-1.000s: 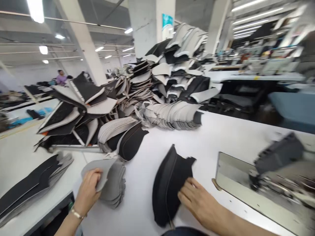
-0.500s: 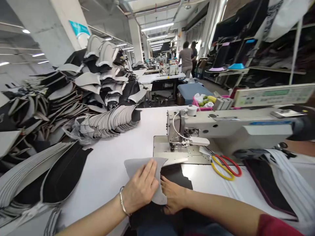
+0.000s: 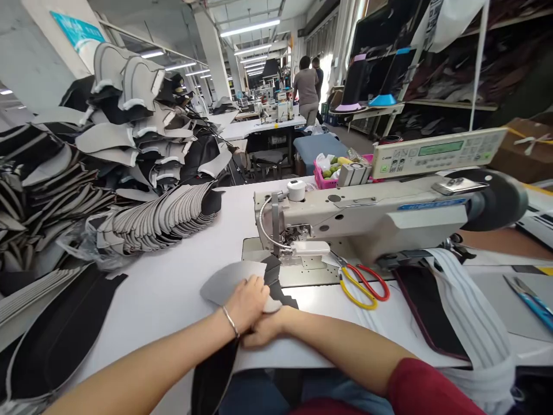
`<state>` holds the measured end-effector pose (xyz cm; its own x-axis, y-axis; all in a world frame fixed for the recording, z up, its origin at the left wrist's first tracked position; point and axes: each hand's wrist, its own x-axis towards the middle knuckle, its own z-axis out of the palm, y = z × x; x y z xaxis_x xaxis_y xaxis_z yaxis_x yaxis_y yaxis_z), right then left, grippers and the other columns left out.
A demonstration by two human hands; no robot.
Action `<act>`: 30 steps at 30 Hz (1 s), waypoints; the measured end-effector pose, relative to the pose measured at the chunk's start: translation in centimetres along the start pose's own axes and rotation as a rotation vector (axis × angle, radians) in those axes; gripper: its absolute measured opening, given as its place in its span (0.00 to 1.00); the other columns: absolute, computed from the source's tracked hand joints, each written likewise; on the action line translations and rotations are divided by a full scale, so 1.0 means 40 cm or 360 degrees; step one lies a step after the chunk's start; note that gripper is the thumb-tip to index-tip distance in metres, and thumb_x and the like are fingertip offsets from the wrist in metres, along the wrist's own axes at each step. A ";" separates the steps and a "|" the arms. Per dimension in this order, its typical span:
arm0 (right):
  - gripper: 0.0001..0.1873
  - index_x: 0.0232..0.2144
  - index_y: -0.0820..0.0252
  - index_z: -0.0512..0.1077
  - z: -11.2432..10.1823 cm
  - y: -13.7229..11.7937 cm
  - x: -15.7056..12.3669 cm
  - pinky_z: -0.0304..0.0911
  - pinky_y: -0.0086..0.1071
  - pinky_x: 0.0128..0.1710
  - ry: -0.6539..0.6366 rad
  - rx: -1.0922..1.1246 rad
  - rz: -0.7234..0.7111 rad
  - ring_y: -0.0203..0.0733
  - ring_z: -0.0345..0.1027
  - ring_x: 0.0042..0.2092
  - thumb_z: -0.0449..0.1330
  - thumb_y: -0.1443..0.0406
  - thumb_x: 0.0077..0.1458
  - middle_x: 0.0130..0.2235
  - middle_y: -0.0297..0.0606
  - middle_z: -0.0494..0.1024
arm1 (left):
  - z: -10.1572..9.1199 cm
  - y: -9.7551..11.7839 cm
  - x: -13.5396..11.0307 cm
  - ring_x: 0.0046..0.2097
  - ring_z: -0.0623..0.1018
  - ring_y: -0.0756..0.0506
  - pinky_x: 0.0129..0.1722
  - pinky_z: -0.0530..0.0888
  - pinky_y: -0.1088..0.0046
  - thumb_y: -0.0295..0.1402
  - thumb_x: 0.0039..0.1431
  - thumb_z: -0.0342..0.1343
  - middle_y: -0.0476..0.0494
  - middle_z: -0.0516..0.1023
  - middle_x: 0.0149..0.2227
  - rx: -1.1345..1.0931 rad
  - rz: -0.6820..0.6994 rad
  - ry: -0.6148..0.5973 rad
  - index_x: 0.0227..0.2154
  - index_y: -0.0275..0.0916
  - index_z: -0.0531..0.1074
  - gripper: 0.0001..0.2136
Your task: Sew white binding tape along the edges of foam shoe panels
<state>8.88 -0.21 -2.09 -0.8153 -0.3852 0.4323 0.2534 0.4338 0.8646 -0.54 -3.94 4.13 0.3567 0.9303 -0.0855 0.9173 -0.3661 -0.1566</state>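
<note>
A grey fabric piece (image 3: 228, 275) lies on the white table in front of the sewing machine (image 3: 358, 213). My left hand (image 3: 248, 302), with a bangle at its wrist, rests on the grey piece with its fingers curled over the edge. Just below, my right hand (image 3: 268, 327) is closed at the same piece, its fingertips partly hidden. A black fabric part (image 3: 273, 279) shows beyond my hands, its far end close to the needle area. More black fabric (image 3: 211, 374) hangs over the table's front edge below my left wrist.
Scissors with red and yellow handles (image 3: 360, 285) lie beside the machine bed. Stacked grey pieces (image 3: 159, 222) and larger black pieces (image 3: 60, 334) stand on the left. A striped white band (image 3: 479, 311) and blue-handled snips (image 3: 531, 300) are at the right. Two people stand far back.
The view has swung right. My hands have come closer together, and the grey piece has turned and flattened. Its black part now reaches up to the machine's needle area.
</note>
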 end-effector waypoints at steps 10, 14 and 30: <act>0.20 0.51 0.65 0.61 0.008 0.060 -0.159 0.43 0.38 0.56 -0.0669 0.2263 0.0580 0.40 0.50 0.55 0.49 0.68 0.56 0.52 0.45 0.63 | 0.131 -0.098 0.012 0.39 0.68 0.44 0.41 0.69 0.67 0.18 0.43 0.41 0.41 0.67 0.35 -0.0672 -0.0216 0.0048 0.31 0.36 0.69 0.16; 0.18 0.49 0.65 0.63 0.014 0.045 -0.149 0.48 0.33 0.54 -0.0514 0.2363 0.0476 0.40 0.52 0.54 0.50 0.67 0.56 0.49 0.44 0.66 | 0.129 -0.077 0.027 0.42 0.67 0.44 0.42 0.69 0.69 0.18 0.44 0.40 0.40 0.66 0.40 -0.0816 -0.0201 0.0122 0.34 0.36 0.69 0.17; 0.19 0.49 0.65 0.64 0.031 0.050 -0.146 0.58 0.29 0.45 -0.0605 0.2518 0.0452 0.40 0.63 0.45 0.51 0.69 0.54 0.46 0.40 0.70 | 0.101 -0.066 0.093 0.53 0.60 0.41 0.52 0.64 0.60 0.24 0.51 0.46 0.38 0.61 0.52 -0.0665 0.0093 0.0090 0.40 0.37 0.69 0.13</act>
<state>13.50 3.93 -3.20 -0.9716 -0.0483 0.2315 -0.1470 0.8903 -0.4311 -2.35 0.40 0.26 0.4087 0.9123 -0.0264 0.8840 -0.3885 0.2601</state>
